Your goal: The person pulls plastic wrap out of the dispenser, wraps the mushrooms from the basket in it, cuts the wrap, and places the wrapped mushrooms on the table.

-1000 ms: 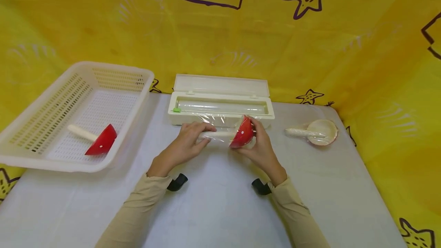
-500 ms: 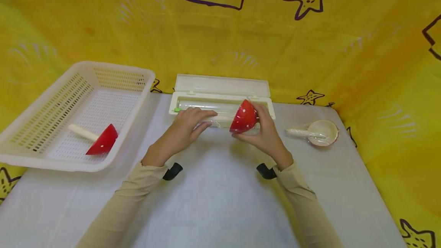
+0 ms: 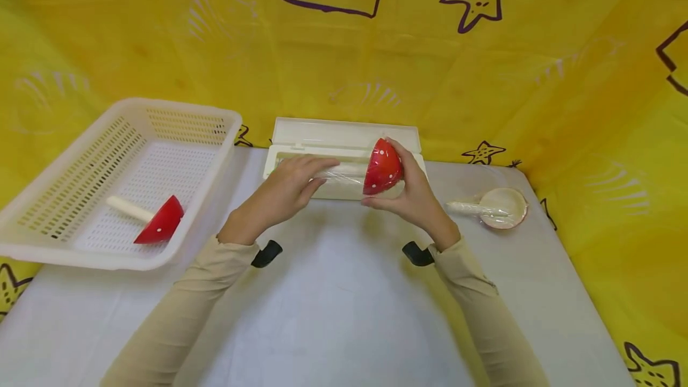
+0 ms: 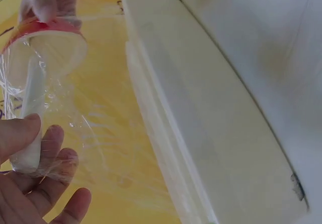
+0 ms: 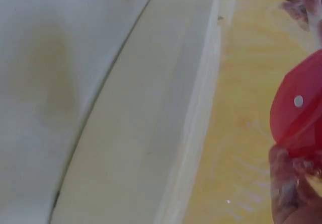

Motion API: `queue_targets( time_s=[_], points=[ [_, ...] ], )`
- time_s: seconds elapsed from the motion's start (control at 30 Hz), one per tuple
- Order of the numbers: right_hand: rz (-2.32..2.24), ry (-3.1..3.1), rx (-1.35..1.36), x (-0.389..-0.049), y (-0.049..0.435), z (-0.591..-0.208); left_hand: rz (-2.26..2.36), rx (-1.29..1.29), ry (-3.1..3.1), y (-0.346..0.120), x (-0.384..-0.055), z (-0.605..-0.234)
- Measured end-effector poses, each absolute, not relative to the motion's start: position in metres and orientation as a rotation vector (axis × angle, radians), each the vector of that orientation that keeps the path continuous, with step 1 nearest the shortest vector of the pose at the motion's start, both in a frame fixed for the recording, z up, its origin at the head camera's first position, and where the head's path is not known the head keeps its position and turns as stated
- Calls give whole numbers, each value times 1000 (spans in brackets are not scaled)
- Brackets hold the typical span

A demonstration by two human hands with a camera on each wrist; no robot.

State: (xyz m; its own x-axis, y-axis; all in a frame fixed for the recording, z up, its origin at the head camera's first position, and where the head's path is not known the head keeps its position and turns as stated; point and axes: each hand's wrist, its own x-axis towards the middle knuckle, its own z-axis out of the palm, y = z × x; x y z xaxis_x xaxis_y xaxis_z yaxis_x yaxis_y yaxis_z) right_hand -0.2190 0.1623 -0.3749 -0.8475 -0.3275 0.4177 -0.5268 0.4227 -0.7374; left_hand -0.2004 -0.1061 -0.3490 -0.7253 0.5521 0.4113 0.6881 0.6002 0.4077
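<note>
A toy mushroom (image 3: 384,167) with a red, white-dotted cap and a white stem is held sideways above the cling film dispenser (image 3: 344,191). My right hand (image 3: 411,187) grips its cap from the right. At the left end, my left hand (image 3: 279,193) holds the stem between thumb and fingers, as the left wrist view shows with the stem (image 4: 33,93). Clear cling film (image 4: 85,128) wraps the mushroom and stretches toward the dispenser, whose lid (image 3: 344,131) stands up. Part of the film roll is hidden behind the left hand and the mushroom.
On the left is a white plastic basket (image 3: 217,163) with another red-capped toy mushroom (image 3: 161,223) inside. A film-wrapped mushroom (image 3: 502,208) lies hollow side up on the white table (image 3: 344,315) at right. Yellow patterned cloth (image 3: 344,46) hangs behind.
Both hands have moved up and away with the mushroom, from the dispenser's front edge to over it. The cap has turned, and its stem now lies above the film roll.
</note>
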Motion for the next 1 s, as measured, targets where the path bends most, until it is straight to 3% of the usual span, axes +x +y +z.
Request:
queue_targets(
  time_s=[0.4,1.0],
  points=[
    [1154,-2479,771,-231,156,-351,-831,-950,-2702,-110,-208,-331],
    [1175,-2483,726,-234,159,-322,-883,-948,-2688,-108,-208,-306]
  ],
)
